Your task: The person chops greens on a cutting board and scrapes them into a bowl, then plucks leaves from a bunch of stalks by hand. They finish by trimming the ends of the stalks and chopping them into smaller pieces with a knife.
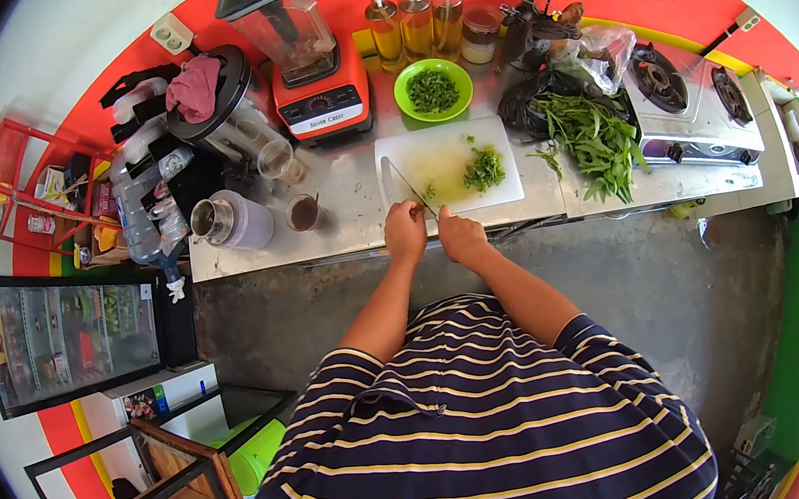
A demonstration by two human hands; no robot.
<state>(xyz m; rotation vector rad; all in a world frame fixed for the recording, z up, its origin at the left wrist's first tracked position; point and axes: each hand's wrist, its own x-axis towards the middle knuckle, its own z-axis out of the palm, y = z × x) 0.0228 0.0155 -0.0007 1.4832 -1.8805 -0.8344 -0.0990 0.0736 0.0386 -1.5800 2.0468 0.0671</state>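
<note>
A white cutting board (468, 195) lies on the metal counter before me, its surface wet and greenish. My right hand (462, 238) is closed round the handle end of a knife (404, 178), whose blade slants up and left across the board. Close beside it, at the board's front edge, my left hand (405, 232) has its fingers curled together; what they hold, if anything, is hidden. A few chopped green bits (428, 191) lie by the blade. A larger heap of chopped greens (484, 169) sits further right on the board. Behind it stands a green bowl (409, 113) containing more chopped greens.
Leafy stalks (597, 138) spill from a black plastic bag (543, 109) to the right, before a gas stove (698, 104). A red blender (324, 106), a glass of dark liquid (303, 214) and a lilac flask (239, 220) stand left. Pump bottles (416, 23) line the back.
</note>
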